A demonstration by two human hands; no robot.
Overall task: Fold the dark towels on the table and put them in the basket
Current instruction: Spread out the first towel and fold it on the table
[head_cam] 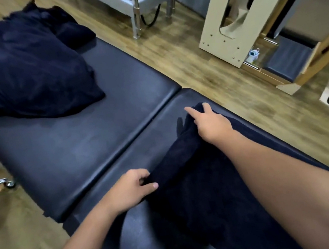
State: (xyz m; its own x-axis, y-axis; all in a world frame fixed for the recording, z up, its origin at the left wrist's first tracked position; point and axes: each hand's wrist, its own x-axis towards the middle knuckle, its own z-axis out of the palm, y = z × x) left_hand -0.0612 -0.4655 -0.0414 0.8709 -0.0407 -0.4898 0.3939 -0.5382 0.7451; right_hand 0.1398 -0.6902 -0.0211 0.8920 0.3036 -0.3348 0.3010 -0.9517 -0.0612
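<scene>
The person leans over a padded dark worktop (90, 138) made of two cushions that meet at a seam. A dark towel (198, 182) lies on the nearer cushion, its long axis running from the person's body away toward the far right edge of the worktop.

The left hand (130, 188) grips the towel's left edge: its fingers (143, 174) curl over the raised fold, and the thumb presses from the near side, so the cloth is pinched between them. The right hand (211, 123) sits at the towel's far end. Its index finger points out almost straight toward the seam, while the other fingers (206, 106) bend over the bunched far corner and hold it; how tight that hold is I cannot tell. Between the two hands the towel's left edge stands up as a low ridge, and a small dark flap sticks up just left of the right hand's fingers.

Well beyond both hands, on the far cushion, a loose heap of dark towels (26, 67) lies crumpled and unfolded.

On the wooden floor (172, 60) past the worktop stand a grey metal frame (132, 1) and a pale wooden panel (235, 16) with a cut-out. No basket can be made out.
</scene>
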